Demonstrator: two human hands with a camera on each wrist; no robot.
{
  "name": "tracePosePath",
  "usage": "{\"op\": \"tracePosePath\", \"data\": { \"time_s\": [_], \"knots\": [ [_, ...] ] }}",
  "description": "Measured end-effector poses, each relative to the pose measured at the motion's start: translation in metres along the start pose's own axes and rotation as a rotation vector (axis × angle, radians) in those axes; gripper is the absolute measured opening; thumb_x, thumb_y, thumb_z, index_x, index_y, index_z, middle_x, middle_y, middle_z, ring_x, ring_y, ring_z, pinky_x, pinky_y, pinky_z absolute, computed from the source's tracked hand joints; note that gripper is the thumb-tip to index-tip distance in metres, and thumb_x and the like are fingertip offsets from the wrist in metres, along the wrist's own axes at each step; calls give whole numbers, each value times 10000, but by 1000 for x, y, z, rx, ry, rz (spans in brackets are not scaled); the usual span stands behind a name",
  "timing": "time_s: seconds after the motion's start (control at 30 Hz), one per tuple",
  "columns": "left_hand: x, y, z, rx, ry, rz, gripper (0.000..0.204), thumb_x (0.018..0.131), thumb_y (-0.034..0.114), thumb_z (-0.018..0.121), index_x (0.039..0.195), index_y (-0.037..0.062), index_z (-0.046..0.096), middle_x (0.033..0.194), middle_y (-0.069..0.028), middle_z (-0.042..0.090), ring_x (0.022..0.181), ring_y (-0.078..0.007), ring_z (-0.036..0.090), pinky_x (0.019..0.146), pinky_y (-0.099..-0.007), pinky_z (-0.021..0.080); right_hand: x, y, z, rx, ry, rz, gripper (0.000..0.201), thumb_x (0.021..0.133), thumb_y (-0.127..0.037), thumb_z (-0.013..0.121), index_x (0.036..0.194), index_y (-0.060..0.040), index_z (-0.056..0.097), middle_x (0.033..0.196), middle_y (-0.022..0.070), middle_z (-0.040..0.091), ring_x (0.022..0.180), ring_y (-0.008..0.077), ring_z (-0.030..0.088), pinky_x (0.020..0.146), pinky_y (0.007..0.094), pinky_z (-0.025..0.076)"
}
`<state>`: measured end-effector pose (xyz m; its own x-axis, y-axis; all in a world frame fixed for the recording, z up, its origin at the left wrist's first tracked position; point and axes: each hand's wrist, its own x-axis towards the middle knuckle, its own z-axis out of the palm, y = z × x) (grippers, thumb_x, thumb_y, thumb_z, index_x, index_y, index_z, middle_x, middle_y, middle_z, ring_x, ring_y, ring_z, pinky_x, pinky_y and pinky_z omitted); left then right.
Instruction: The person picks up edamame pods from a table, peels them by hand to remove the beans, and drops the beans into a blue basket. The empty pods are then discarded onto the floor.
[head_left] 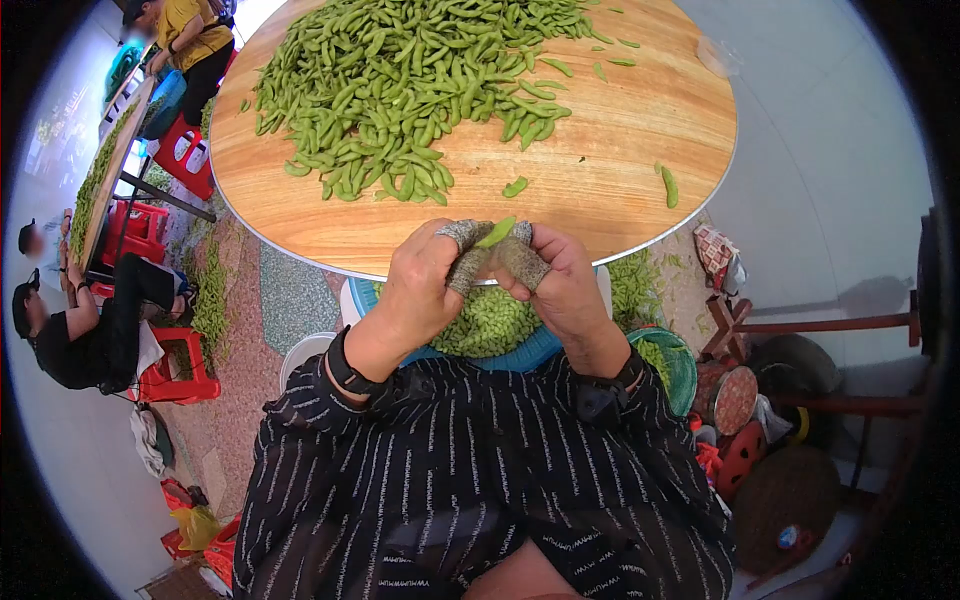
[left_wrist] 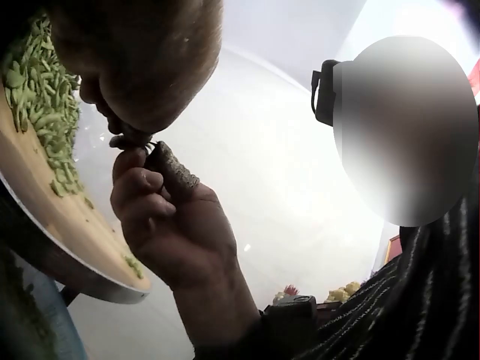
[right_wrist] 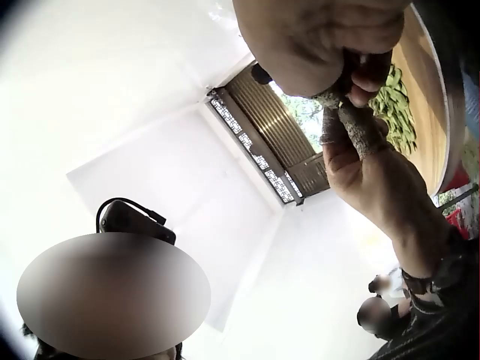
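Near the blue basin [head_left: 525, 359], presumably set close to catch shelled beans [head_left: 488, 322], the left hand [head_left: 418, 275] and right hand [head_left: 566, 278] pinch one green pod [head_left: 495, 232] between closed fingers [head_left: 460, 236].

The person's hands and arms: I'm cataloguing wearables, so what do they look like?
The left hand and right hand both wear speckled grey finger covers. Black wristbands are on both, with a boxy dark device at the right. The black sleeves carry broken white stripes that resemble lettering.
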<state>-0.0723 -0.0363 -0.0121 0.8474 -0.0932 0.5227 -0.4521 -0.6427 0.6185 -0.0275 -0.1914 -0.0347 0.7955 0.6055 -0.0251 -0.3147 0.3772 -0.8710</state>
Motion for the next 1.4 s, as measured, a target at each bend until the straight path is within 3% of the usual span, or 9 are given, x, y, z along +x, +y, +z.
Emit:
{"op": "tracePosePath", "data": {
  "time_s": [0.5, 0.7, 0.8, 0.9, 0.97, 1.07, 1.2, 1.27, 1.4],
  "knots": [
    [-2, 0, 4, 117, -51, 66, 457, 475, -86, 548, 925, -31, 498, 838, -188, 498, 782, -368, 492, 666, -406, 417, 1, 3, 3, -13, 22, -44, 178, 716, 75, 424, 835, 5, 535, 718, 29, 549, 591, 60, 464, 524, 180, 361],
    [-2, -8, 6, 266, -24, 194, 419, 523, -84, 593, 925, -29, 492, 754, -169, 512, 668, -349, 505, 558, -377, 416, -1, -7, 12, -21, 80, -20, 126, 757, 44, 448, 845, 0, 528, 719, 19, 540, 604, 64, 458, 548, 190, 366],
    [-3, -11, 6, 156, -85, 145, 466, 479, -52, 575, 932, -13, 475, 818, -190, 503, 767, -389, 490, 685, -389, 420, -3, -6, 11, -76, 42, -52, 79, 791, 2, 476, 855, -4, 522, 720, 14, 539, 606, 64, 458, 552, 191, 369],
    [-5, -10, 13, -87, -36, 19, 311, 641, -5, 576, 931, -11, 465, 721, -126, 502, 642, -304, 509, 613, -332, 422, -2, -1, 9, -138, 2, -115, 62, 805, -27, 495, 859, -11, 519, 722, 9, 538, 605, 63, 461, 556, 192, 375],
    [-4, 0, 15, -659, 36, -405, 155, 815, 102, 505, 923, 0, 461, 683, -42, 489, 592, -163, 496, 559, -259, 401, -3, 1, 8, -176, -1, -140, 60, 806, -32, 500, 860, -14, 518, 721, 5, 536, 604, 62, 462, 558, 192, 379],
    [-8, -16, 18, -1189, -27, -642, 208, 873, 242, 455, 899, 36, 457, 687, 20, 457, 558, -75, 408, 507, -217, 355, -3, -1, 7, -321, -19, -205, 58, 808, -43, 503, 856, -13, 513, 710, -4, 534, 607, 57, 461, 558, 200, 389],
    [-5, -12, 16, -1018, -59, -674, 191, 857, 236, 491, 883, 51, 452, 705, 17, 462, 566, -53, 394, 510, -181, 329, -1, 5, 1, -362, -20, -96, 46, 791, -28, 482, 819, -12, 515, 683, -17, 519, 601, 54, 451, 535, 205, 370],
    [-2, -5, 15, -644, -94, -347, 198, 844, 229, 519, 878, 48, 445, 719, 16, 465, 582, -45, 407, 516, -175, 332, -1, 9, -2, -417, -52, -80, 50, 782, -19, 472, 805, -13, 516, 678, -18, 515, 597, 54, 447, 528, 204, 362],
    [-7, -15, 12, -768, -163, -388, 183, 837, 198, 527, 882, 41, 445, 727, 18, 468, 592, -42, 423, 514, -174, 338, -2, 12, -5, -361, -98, -34, 58, 766, -9, 469, 787, -18, 522, 664, -19, 511, 576, 56, 438, 510, 199, 346]
  ]
}}
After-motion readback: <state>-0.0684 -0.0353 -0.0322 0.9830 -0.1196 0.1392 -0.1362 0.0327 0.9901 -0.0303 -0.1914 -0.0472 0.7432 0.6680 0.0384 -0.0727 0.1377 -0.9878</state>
